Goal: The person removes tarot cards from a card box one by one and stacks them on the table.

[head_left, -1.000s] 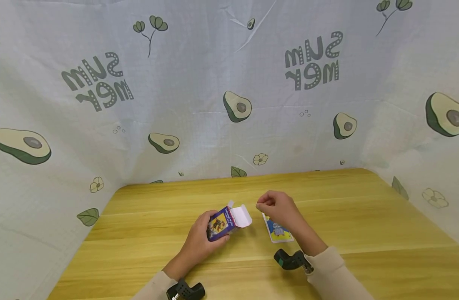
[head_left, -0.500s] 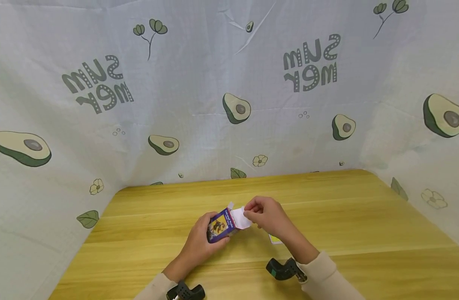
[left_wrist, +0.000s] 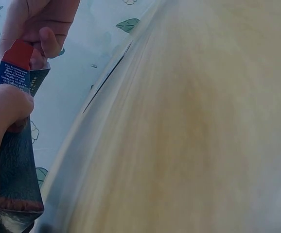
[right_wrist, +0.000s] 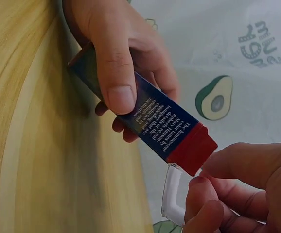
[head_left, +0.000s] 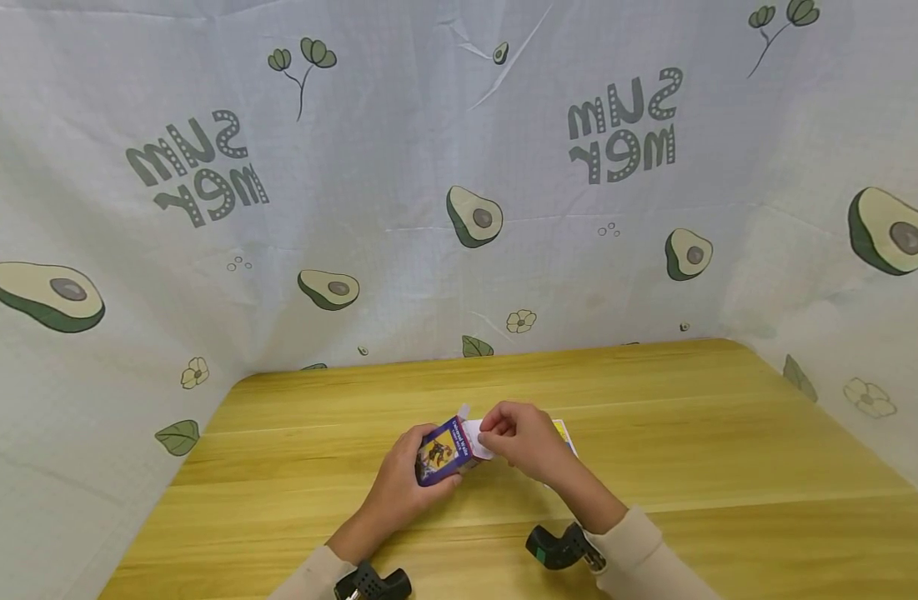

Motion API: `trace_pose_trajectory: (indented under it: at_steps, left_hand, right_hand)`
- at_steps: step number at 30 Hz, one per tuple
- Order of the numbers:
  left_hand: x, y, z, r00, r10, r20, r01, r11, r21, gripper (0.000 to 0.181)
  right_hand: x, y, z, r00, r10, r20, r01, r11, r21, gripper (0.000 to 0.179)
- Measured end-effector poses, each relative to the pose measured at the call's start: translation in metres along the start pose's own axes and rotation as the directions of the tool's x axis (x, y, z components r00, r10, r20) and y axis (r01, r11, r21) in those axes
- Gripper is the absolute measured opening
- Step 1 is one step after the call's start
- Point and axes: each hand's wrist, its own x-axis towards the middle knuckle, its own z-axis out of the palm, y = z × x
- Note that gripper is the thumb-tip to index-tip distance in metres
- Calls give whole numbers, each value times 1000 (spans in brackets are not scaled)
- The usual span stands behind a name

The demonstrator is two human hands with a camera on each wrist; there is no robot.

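Observation:
My left hand (head_left: 402, 479) grips a small purple card box (head_left: 438, 454) with a yellow picture on its front, its opened end toward my right hand. In the right wrist view, the left thumb (right_wrist: 120, 99) lies along the box's printed narrow side and fingers show behind. A red side flap (right_wrist: 195, 149) sticks out at the opened end. My right hand (head_left: 524, 437) has its thumb and fingertips at that end, pinching the white lid flap (right_wrist: 172, 191), which bends below the red one. Partly hidden behind the right hand, a picture card (head_left: 564, 435) lies on the table.
The wooden table (head_left: 316, 500) spreads around both hands. A white cloth (head_left: 398, 150) printed with avocados hangs behind it and along the sides. Each wrist wears a dark camera mount (head_left: 556, 547).
My right hand has moved left and slightly down from above the card to the box's opened end. The white lid flap is now pinched and largely covered. The left hand and box stay nearly still.

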Motion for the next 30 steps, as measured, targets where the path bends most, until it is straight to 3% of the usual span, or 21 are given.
trace_pose_trajectory:
  at_steps: [14, 30]
  left_hand:
    - [-1, 2, 0, 1000, 21, 20, -21, 999, -31, 70]
    - [-1, 3, -1, 999, 20, 38, -19, 999, -37, 71]
  right_hand:
    - [-3, 4, 8, 999, 19, 29, -18, 999, -28, 14]
    - [-5, 4, 15, 999, 36, -11, -37, 997, -66, 17]
